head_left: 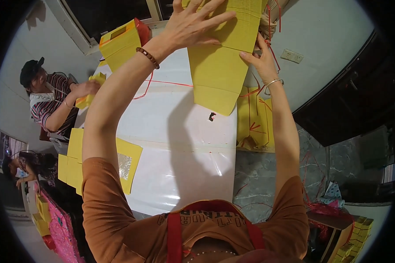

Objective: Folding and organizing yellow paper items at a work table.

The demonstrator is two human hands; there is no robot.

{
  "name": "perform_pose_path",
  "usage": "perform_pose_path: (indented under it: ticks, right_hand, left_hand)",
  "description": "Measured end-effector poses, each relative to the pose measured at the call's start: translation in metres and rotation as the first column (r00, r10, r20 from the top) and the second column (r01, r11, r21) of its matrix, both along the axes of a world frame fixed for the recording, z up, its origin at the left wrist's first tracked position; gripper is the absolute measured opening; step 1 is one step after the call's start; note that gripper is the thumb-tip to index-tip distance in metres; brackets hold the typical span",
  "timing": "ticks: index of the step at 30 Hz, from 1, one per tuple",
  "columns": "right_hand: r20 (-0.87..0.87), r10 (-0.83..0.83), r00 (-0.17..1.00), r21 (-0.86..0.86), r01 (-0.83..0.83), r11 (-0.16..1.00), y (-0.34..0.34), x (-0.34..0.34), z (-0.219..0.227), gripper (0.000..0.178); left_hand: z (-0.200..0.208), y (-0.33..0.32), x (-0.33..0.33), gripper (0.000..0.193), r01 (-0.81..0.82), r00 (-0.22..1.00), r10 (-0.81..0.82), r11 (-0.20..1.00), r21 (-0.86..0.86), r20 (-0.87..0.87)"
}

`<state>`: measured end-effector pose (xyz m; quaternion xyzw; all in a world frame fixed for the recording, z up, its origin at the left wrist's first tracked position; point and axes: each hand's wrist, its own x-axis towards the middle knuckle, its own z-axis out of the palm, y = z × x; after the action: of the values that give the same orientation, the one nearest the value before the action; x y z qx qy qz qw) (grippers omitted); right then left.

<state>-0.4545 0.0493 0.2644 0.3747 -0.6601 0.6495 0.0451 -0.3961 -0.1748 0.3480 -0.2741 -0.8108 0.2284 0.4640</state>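
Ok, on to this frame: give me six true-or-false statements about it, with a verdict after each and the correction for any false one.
1. The left hand lies on the yellow sheet with its fingers spread. True.
2. The brown bracelet is on the right wrist. False: it is on the left wrist.
3. The right hand is at the yellow sheet's right edge. True.
4. The tabletop is covered in black. False: its covering is white.
5. The co-worker in the striped top wears a black cap. True.
6. The yellow piece with a window lies beside the right arm. False: it lies beside the left arm.
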Motion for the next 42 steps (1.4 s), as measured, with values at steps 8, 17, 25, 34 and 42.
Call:
perform_pose_path:
  ticks: [8,17,25,34,42]
  right_hand:
    - [0.011,0.063,0.998,-0.140,-0.061,0.988,-0.004,-0.001,-0.004,0.081]
    - [0.082,0.068,0.994,-0.168,-0.053,0.984,-0.001,-0.003,-0.008,0.077]
    - [0.094,0.086,0.992,-0.201,-0.066,0.977,-0.003,-0.007,-0.017,0.079]
    - [0.072,0.089,0.993,-0.226,-0.070,0.972,-0.007,-0.011,-0.022,0.080]
    - [0.075,0.078,0.994,-0.238,-0.058,0.969,-0.008,-0.010,-0.022,0.079]
  left_hand:
    - [-0.006,0.010,0.001,0.091,0.072,0.996,-0.073,0.997,0.018,0.041]
    - [-0.013,0.024,-0.011,0.085,0.041,0.992,-0.051,0.995,0.088,0.116]
    - [-0.010,0.022,-0.013,0.077,0.053,0.989,-0.068,0.992,0.111,0.131]
    - [-0.008,0.020,-0.015,0.079,0.062,0.992,-0.071,0.994,0.086,0.108]
    - [-0.006,0.023,-0.014,0.080,0.070,0.991,-0.081,0.993,0.097,0.108]
